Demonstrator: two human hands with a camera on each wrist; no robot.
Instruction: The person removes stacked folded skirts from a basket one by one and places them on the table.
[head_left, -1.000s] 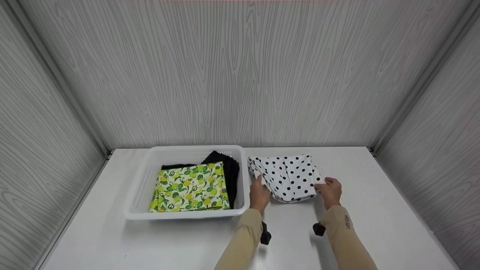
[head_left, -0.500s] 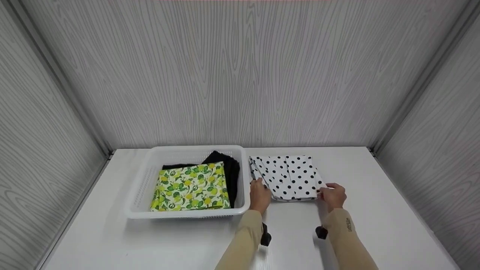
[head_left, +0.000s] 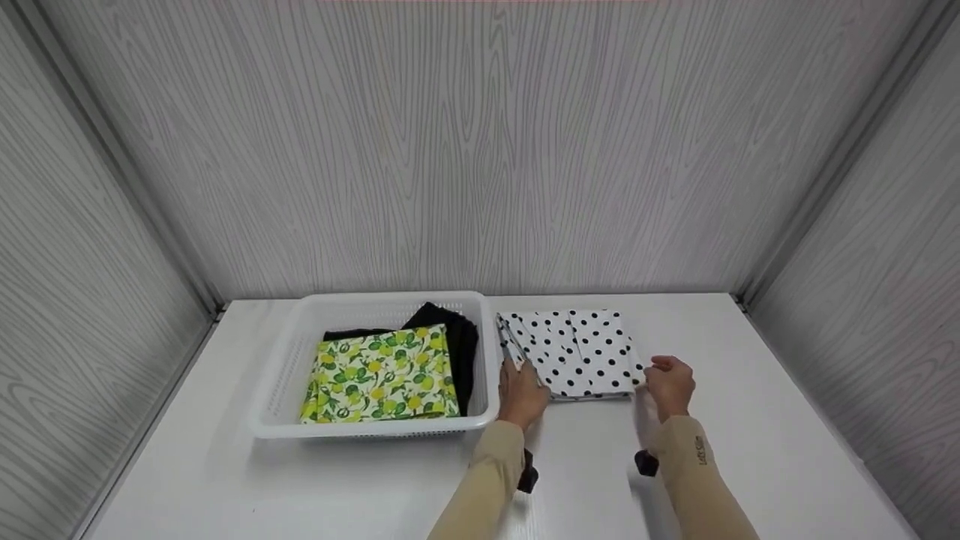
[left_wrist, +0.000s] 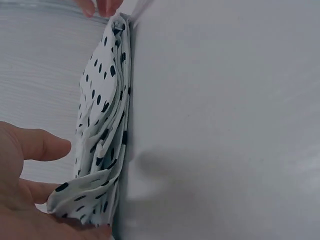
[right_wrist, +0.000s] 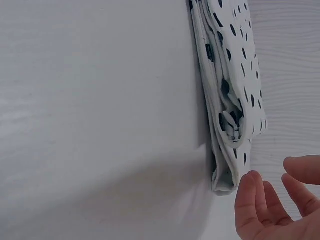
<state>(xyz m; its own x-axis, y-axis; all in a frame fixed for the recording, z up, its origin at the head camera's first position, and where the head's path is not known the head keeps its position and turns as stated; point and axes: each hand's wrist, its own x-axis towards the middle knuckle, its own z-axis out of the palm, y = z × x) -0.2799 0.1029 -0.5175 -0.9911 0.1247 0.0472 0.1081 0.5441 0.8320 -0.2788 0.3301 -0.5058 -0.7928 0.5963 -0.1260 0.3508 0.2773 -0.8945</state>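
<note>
A white cloth with black dots (head_left: pixel 589 352) lies folded in layers on the table, right of the basket. My left hand (head_left: pixel 523 394) is at its left end. In the left wrist view the fingers of that hand (left_wrist: pixel 35 200) touch the turned-up end fold, while the thumb stands apart from the cloth. My right hand (head_left: pixel 670 384) is beside the near right corner. The right wrist view shows the fingertips (right_wrist: pixel 252 182) next to the lower layer's end, thumb apart and nothing pinched; whether they touch the cloth I cannot tell.
A white plastic basket (head_left: pixel 375 430) stands to the left, close to my left hand. In it lie a folded lemon-print cloth (head_left: pixel 382 375) and black fabric (head_left: pixel 466 352). Grey wood-grain walls (head_left: pixel 480 150) enclose the white table (head_left: pixel 337 487) at the back and sides.
My right hand pulled the cloth's right corner outward and has let go of it. The near edge lies straighter. The left hand's fingers have loosened and spread at the left end.
</note>
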